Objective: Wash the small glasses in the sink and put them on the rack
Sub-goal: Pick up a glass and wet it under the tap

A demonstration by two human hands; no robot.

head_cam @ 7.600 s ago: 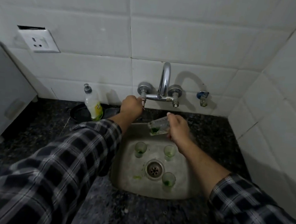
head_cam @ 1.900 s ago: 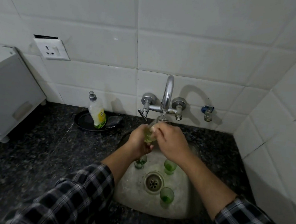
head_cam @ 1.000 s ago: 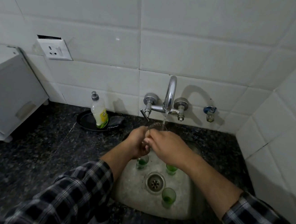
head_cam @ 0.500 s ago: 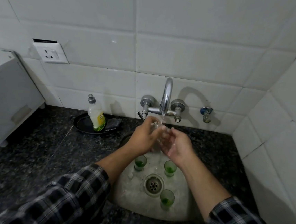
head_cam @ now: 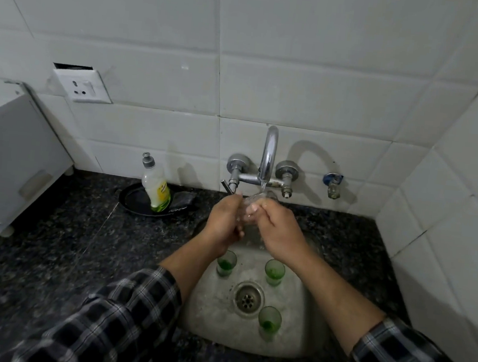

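In sink point(head_cam: 289, 342), nearest: 3 small glasses point(head_cam: 269, 319) upright round drain, green dregs, unwashed. Beyond, under tap point(head_cam: 268, 154) stream: 4th glass point(head_cam: 251, 204). L hand point(head_cam: 223, 223) fingers curled round it, R hand point(head_cam: 278, 231) fingers curled on it. Judged: light, stiff, fragile; wet, so slippery. Grip wall mid-height, not rim. Rack not in view.

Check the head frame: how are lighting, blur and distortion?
Head view: dim, cool light; tap highlight aside, no glare; its curved shadow falls on the tiles to its right. Head view: glass in the grip of left hand and right hand under the water is smeared; green glasses in the sink read sharp. Head view: wide-angle bends tile lines near the edges.
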